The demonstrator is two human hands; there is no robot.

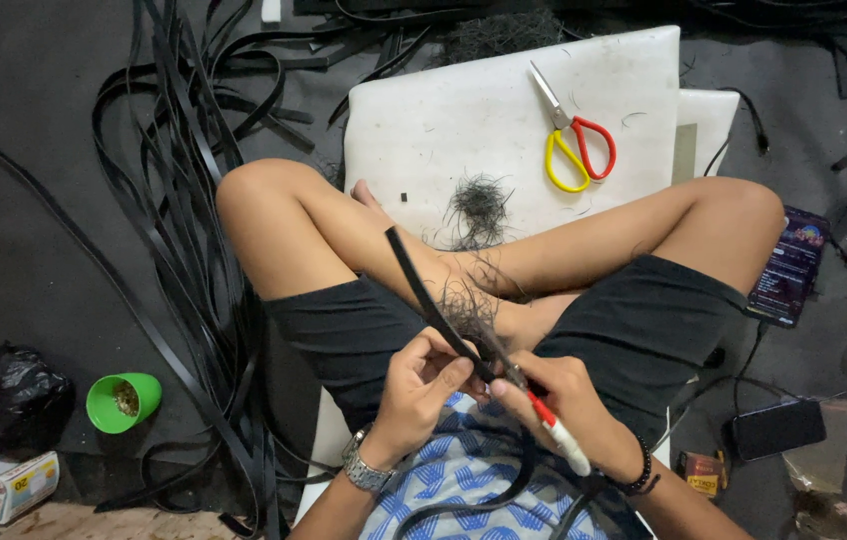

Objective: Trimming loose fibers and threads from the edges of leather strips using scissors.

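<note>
Strap (424, 290) stays steady because your left hand (424, 385) pinches it while your right hand (559, 400) grips the knife (549, 420).
</note>
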